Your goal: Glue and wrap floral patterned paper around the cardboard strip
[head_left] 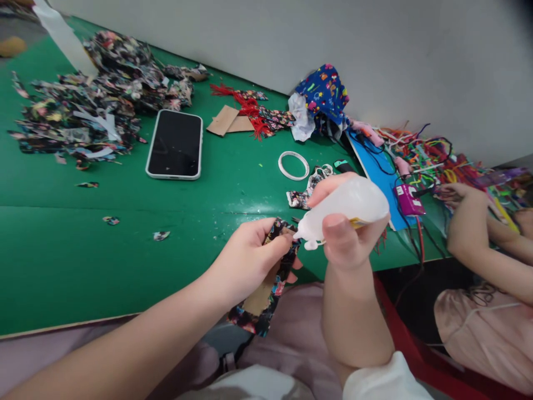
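Observation:
My left hand (254, 253) grips a cardboard strip edged with dark floral fabric (266, 297), its thumb pressed on the upper part. The strip hangs tilted over my lap, past the table's front edge. In my right hand (350, 239) is a white glue bottle (353, 203), tipped with its nozzle down and to the left. The nozzle reaches the strip's upper end beside my left thumb; whether glue is coming out is too small to tell. Just behind the bottle lie small floral fabric pieces (297, 199) and a white ring (293, 165).
A phone (175, 144) lies on the green table (83, 250), near a heap of fabric scraps (112, 94). Farther back are cardboard pieces (227, 120), red-tasselled strips (250, 108) and a blue patterned cloth (322, 91). At right, another person's arm (478, 233) rests by cables and a purple box (410, 200).

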Motion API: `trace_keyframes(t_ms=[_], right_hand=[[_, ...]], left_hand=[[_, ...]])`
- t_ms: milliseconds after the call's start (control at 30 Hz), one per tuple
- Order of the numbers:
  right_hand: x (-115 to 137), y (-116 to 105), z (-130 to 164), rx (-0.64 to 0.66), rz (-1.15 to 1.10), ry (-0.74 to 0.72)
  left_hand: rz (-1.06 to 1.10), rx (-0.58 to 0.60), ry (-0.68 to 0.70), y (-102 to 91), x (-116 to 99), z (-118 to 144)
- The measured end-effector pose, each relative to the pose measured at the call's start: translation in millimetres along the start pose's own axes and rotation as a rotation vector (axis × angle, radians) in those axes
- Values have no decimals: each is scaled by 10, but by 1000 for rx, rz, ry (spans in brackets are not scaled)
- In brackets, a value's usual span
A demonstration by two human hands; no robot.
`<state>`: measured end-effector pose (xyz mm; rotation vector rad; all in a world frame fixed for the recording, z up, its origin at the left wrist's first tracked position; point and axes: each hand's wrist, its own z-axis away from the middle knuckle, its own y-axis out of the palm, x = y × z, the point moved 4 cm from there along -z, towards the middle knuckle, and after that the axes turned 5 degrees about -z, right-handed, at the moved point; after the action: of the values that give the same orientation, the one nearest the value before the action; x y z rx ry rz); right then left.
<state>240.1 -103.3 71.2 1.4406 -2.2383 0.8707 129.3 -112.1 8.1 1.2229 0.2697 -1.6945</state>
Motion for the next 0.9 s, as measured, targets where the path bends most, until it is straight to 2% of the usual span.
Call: trace_keyframes(t_ms=[300, 500, 700, 900], right_hand=[[-30, -68, -31, -41, -136, -97], [-59, -90, -28, -68, -197, -57], [-37, -97, -30, -66, -235, 3], [-46, -142, -33, -158, -178, 15]], left_hand=[[48, -14, -47, 5, 1, -1], [51, -21, -62, -4, -5, -8], [35, -24, -20, -9, -7, -29], [22, -42, -30, -15, 0, -10]])
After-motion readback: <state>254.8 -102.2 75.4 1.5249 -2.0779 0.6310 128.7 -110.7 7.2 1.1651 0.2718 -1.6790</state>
